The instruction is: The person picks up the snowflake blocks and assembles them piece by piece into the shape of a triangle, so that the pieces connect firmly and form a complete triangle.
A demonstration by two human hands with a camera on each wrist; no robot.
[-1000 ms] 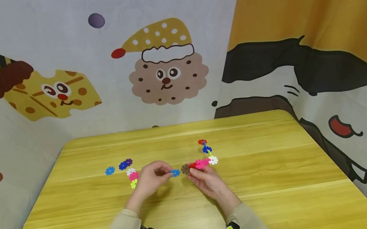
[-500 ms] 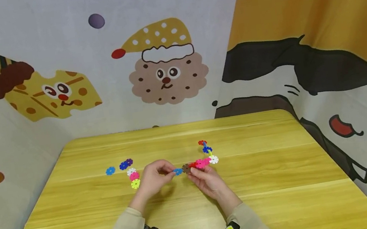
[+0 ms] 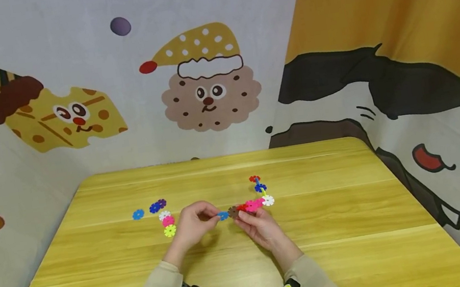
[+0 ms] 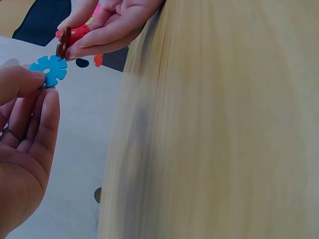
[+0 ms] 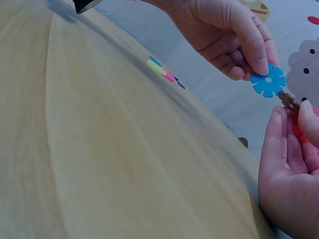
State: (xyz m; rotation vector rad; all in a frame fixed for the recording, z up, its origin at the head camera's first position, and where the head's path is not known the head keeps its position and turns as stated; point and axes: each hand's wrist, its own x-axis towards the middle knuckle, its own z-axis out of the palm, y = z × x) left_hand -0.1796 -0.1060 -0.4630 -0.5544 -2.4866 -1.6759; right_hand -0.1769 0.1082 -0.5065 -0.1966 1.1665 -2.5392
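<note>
Between thumb and fingertips, my left hand (image 3: 195, 224) pinches a light blue notched plastic disc (image 4: 48, 70), the flower-shaped interlocking kind. Its edge meets the brown disc (image 4: 63, 44), which stands at a steep angle to it. My right hand (image 3: 262, 228) grips the near end of a disc chain, thumb on top, by the brown and red discs (image 5: 299, 130). From there the chain runs right through pink discs (image 3: 253, 205) to a white disc (image 3: 268, 200). It then bends away past a dark blue disc (image 3: 260, 187) to a red one at the far end.
Loose discs lie left of my left hand: a light blue disc (image 3: 138, 214), a dark blue disc (image 3: 154, 208) beside a purple one, then white, pink and yellow discs (image 3: 170, 231) in a row. The wooden table (image 3: 340, 226) ends at a cartoon-printed cloth (image 3: 133, 153).
My left hand has moved slightly right, bringing the light blue disc from a gap away up against the brown disc's edge. The right hand and its chain have stayed nearly still.
</note>
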